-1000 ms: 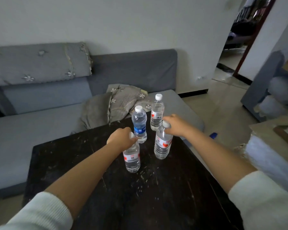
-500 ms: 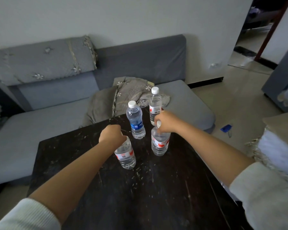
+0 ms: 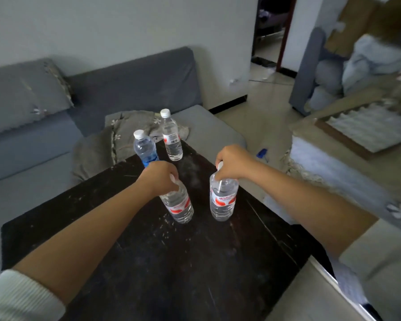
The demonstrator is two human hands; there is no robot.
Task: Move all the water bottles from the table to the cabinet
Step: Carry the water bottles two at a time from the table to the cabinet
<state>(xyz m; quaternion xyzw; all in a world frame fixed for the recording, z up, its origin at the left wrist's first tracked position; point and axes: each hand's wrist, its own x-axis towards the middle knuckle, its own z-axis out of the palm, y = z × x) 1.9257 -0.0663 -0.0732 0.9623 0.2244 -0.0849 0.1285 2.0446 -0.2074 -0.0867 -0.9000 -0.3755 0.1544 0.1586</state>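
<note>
Left grip point(image 3: 159, 177) and right grip point(image 3: 232, 162) each pinch a red-label bottle point(image 3: 180, 203) point(image 3: 223, 200) by the cap above the desk point(image 3: 148, 262); risk: thin cap holds slip, bottles swing or drop, clipping the two bottles beyond point(image 3: 146, 148) point(image 3: 171, 135).

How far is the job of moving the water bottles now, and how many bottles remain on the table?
Nothing looks done yet: all four bottles are over the dark table, and no cabinet is clearly in view. In hand: the left hand grips a red-label bottle by its top, and the right hand grips another red-label bottle; both seem lifted, though I cannot be sure. Left: the blue-label bottle and the far clear bottle stand untouched.
</note>
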